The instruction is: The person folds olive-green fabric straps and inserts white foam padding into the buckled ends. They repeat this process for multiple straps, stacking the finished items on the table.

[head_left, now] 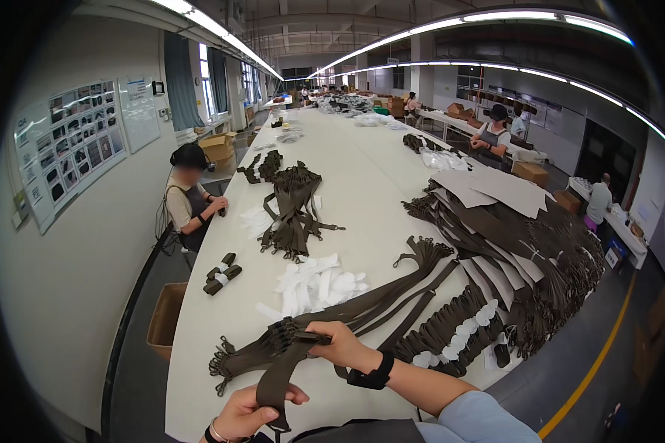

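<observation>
Largest first: the pale table (377,192) runs beneath and far beyond both grips, its near edge partly covered by the person's clothing. Right of the right grip, a heap of dark straps (561,288) is so tangled that single pieces cannot be separated; pale sheets (488,188) cover part of its far side. A long strap bundle (369,303) passes just beyond the right grip, long axis slanting from near left to far right; the hand hides a section of it. Farther beyond the grips lies a shorter strap bundle (292,210); right of the right grip, a row of rolled straps (440,325) with white bands. White strips (314,284) lie loose just beyond the long bundle. Held strap (281,369): between the two grips, long axis running from the right grip down and nearward to the left, lower end hard to distinguish against dark clothing. Right grip (338,345): closed on the strap's folded upper part, fingertips partly hidden. Left grip (245,415): strap passes between thumb and fingers; cannot tell whether it is pinched; wrist cut off by the lower edge. Rolled pair (223,277): beyond and left of both grips.
</observation>
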Available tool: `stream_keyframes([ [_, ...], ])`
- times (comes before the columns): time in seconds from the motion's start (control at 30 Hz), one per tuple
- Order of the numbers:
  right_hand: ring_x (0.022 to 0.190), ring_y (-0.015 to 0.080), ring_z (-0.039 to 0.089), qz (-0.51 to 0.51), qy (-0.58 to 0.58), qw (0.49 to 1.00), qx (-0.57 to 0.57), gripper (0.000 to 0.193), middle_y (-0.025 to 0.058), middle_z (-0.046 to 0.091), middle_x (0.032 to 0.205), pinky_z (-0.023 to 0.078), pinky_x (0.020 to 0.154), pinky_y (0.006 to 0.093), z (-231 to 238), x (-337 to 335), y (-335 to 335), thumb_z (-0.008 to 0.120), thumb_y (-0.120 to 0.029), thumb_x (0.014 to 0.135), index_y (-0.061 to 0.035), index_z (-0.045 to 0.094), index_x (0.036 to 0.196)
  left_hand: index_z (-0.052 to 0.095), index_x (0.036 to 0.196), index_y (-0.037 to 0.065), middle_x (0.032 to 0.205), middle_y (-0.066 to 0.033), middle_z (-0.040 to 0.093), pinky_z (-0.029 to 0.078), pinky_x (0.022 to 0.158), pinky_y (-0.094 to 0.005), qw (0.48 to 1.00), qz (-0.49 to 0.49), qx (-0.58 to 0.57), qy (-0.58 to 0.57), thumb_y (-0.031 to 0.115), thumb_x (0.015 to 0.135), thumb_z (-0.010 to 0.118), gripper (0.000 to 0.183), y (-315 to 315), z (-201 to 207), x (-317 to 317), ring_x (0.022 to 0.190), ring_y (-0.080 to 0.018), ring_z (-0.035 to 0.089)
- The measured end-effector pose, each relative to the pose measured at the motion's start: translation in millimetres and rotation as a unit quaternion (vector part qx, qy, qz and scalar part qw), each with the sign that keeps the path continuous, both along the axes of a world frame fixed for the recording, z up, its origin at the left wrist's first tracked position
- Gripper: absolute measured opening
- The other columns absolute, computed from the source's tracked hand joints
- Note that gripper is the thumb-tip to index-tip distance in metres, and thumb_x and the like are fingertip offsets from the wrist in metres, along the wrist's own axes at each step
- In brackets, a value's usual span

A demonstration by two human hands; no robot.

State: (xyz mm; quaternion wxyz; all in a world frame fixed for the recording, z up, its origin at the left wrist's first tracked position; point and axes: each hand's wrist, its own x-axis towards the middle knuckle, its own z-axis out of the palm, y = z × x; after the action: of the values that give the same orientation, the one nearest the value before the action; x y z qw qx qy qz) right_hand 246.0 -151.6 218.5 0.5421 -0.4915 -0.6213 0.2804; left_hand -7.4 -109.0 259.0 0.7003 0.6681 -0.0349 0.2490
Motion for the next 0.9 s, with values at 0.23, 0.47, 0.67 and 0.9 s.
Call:
stream_keyframes([
  [0.23,0.081,0.0149,0.067,0.342,0.242,0.904,-0.088,0.070,0.0085,0.069,0.096,0.043,0.059,0.0226,-34,-30,2,0.044,-0.069,0.094,-0.0029,0.062,0.105,0.045,0.142,0.004,0.137,-0.0150,0.055,0.048,0.099,-0.0430,0.990,0.125,-0.028,-0.058,0.021,0.102,0.052,0.043,18,5,46,0.119,-0.0287,0.059],
  [0.47,0.061,0.0142,0.062,0.298,0.237,0.901,-0.208,0.034,0.0107,0.066,0.082,0.034,0.046,0.0190,-18,-30,-5,0.064,-0.036,0.095,-0.0022,0.060,0.096,0.032,0.149,0.002,0.135,-0.0169,0.056,0.047,0.101,-0.0392,0.979,0.185,-0.077,-0.033,0.016,0.106,0.041,0.046,21,17,65,0.118,-0.0272,0.060],
  [0.67,0.073,0.0171,0.067,0.281,0.357,0.861,-0.230,0.031,0.0090,0.068,0.087,0.044,0.049,0.0223,-18,-15,-8,0.059,-0.028,0.099,0.0003,0.061,0.110,0.028,0.151,0.003,0.137,-0.0196,0.052,0.048,0.102,-0.0400,0.983,0.114,-0.142,0.013,0.015,0.106,0.039,0.048,39,12,74,0.122,-0.0304,0.057],
  [0.9,0.074,0.0175,0.067,0.244,0.358,0.874,-0.222,0.032,0.0096,0.067,0.085,0.044,0.048,0.0222,-4,-22,-12,0.063,-0.026,0.096,0.0010,0.058,0.111,0.032,0.148,0.004,0.138,-0.0176,0.052,0.051,0.099,-0.0395,0.974,0.131,-0.185,0.010,0.016,0.106,0.039,0.044,29,12,73,0.125,-0.0290,0.056],
])
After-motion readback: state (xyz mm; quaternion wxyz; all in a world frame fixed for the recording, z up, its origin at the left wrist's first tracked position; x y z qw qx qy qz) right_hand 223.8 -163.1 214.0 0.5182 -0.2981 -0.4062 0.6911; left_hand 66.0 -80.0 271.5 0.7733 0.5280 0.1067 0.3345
